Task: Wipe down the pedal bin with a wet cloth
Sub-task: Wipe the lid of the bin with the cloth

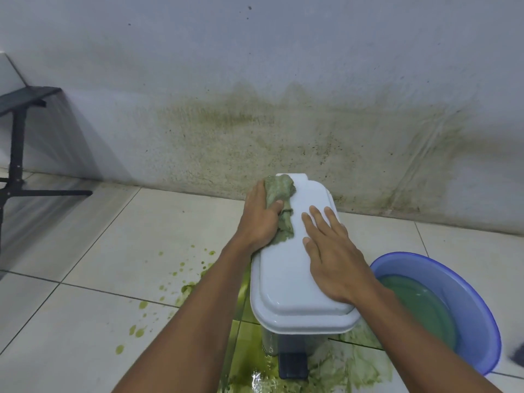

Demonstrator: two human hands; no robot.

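Two bare forearms were seen reaching in from the bottom edge to the pedal bin (300, 316), which stood on the tiled floor (85, 245) with its far end close to the stained wall (255, 80). The left hand (259, 219) was curled around a green-soaked cloth (280, 191), held against the far left edge of the white lid (280, 268). The right hand (331, 251) was laid flat on the lid, fingers straight and slightly spread, nothing gripped. A dark pedal (293, 364) was seen at the near base, amid a green spill (249, 361). A blue basin (479, 287) of greenish water was set just beside the bin's right side. Open tile was left on the left side, a black stand (17, 137) well apart.
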